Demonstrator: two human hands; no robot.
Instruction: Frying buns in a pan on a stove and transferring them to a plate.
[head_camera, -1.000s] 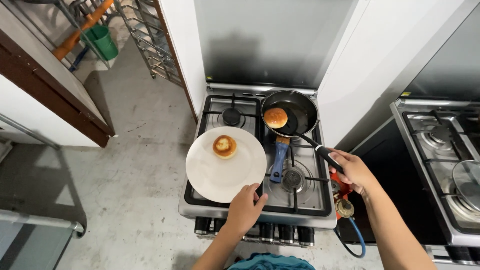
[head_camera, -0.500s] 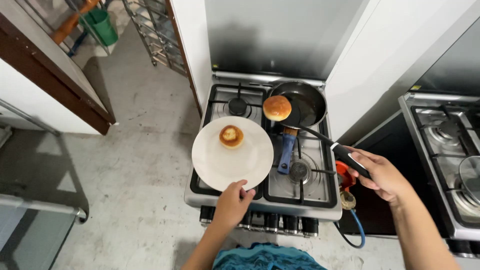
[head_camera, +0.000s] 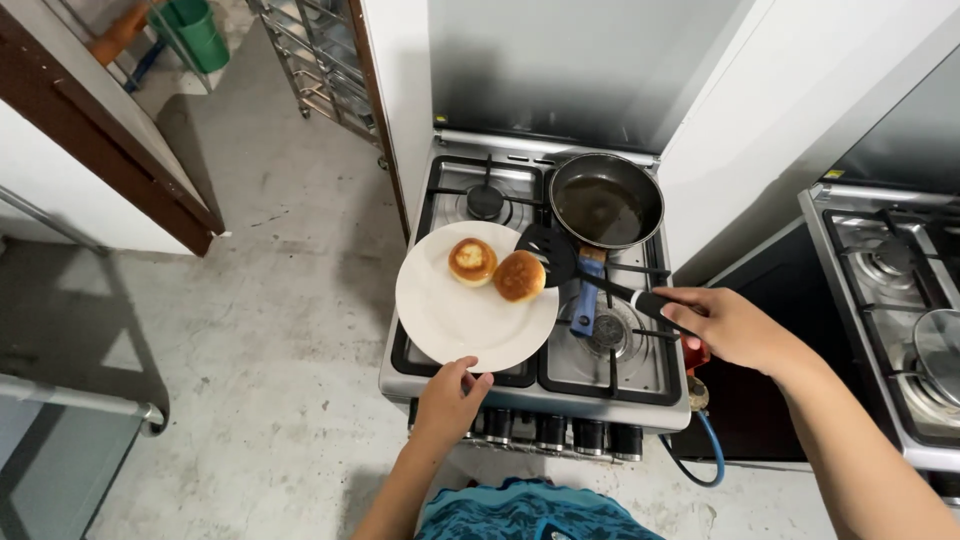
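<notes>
Glossy white plate, matt black spatula, brushed-metal stove, rough concrete floor.

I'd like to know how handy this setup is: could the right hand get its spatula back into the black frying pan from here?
Probably yes. The right hand holds the spatula just beside the frying pan, which looks empty, with nothing between them.

White plate, golden-brown buns, black spatula.

Single head cam, steep top-down from standing height onto stove w/ floor at left, mid-range.
</notes>
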